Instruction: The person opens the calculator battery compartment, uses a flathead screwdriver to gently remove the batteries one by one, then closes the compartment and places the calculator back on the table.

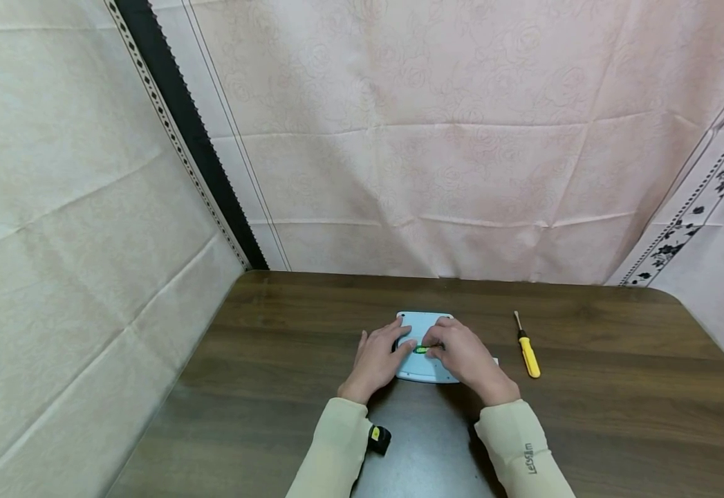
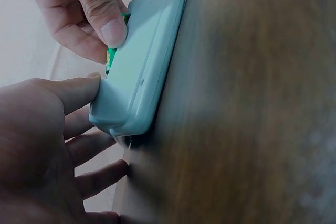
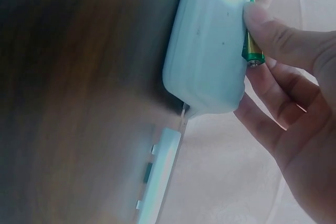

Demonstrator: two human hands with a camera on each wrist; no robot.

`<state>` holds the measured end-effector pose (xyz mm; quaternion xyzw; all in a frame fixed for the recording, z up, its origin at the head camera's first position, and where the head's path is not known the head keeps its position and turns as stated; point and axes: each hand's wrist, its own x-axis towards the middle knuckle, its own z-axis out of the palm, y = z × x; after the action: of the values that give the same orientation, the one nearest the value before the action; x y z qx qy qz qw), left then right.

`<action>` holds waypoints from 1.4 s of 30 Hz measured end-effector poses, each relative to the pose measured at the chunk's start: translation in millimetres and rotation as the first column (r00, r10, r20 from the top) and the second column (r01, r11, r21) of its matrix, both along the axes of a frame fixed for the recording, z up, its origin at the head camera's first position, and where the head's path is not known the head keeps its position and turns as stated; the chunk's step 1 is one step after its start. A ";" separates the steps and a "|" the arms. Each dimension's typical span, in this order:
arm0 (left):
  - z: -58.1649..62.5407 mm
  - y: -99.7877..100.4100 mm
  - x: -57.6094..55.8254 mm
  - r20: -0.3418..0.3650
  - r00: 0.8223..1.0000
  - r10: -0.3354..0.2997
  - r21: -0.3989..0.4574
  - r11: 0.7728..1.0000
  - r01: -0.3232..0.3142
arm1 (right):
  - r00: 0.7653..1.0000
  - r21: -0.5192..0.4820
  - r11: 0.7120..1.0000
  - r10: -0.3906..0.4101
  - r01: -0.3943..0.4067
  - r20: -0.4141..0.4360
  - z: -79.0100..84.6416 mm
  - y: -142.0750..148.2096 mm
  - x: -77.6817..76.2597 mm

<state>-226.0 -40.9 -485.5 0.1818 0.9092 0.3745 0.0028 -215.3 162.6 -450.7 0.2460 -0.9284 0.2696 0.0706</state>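
Observation:
A light blue plastic device [image 1: 422, 373] with rounded corners lies on the table. My left hand [image 1: 375, 361] rests at its left side, the thumb touching the edge and the other fingers extended beside it in the left wrist view. My right hand [image 1: 466, 354] pinches a green and gold battery [image 3: 254, 51] between thumb and fingers at the upper face of the device. One metal end of the battery shows in the right wrist view. Fingers hide the spot where battery and device meet, so I cannot tell how far it sits in.
A light blue cover piece [image 3: 161, 174] with small tabs lies on the table near the device. Farther right is a screwdriver [image 1: 527, 353] with a yellow handle. The brown wooden table [image 1: 274, 387] meets pale cloth hangings [image 1: 436, 173] behind and at the sides.

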 end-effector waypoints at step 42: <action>1.0 -0.4 2.1 -0.002 1.000 -0.003 -0.004 1.000 0.003 | 1.000 -0.011 1.000 -0.026 0.026 -0.005 11.0 11.0 -1.3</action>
<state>-223.9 -41.3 -484.5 0.1834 0.9097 0.3725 0.0026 -216.6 173.6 -439.7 0.2342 -0.9298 0.2732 0.0778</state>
